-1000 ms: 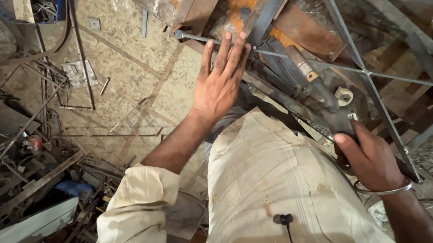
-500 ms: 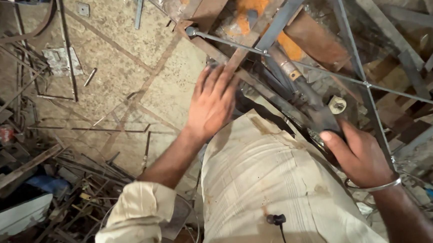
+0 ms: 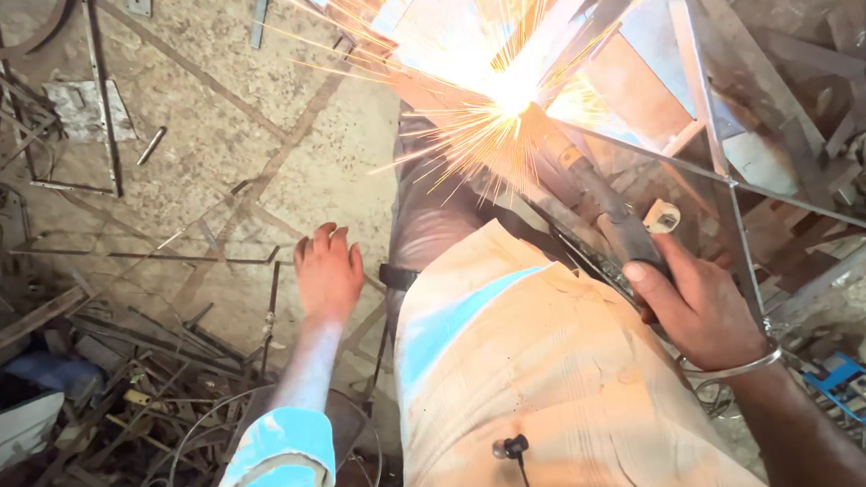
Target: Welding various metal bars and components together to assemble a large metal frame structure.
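The right hand [image 3: 702,302] wraps its fingers tightly around a dark welding holder [image 3: 606,208], whose grip is mostly hidden under the palm. The left hand [image 3: 329,272] hangs free beside the hip, fingers loosely together, holding nothing. Farther off, the holder's tip vanishes in white glare and sparks [image 3: 504,89] against the rusty metal frame [image 3: 715,106].

The one head-worn camera looks steeply down the person's torso (near) to the workshop floor [image 3: 195,118].

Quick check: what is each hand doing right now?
Left hand: open, flat, holding nothing.
Right hand: closed on the dark welding electrode holder, sparks at its tip.
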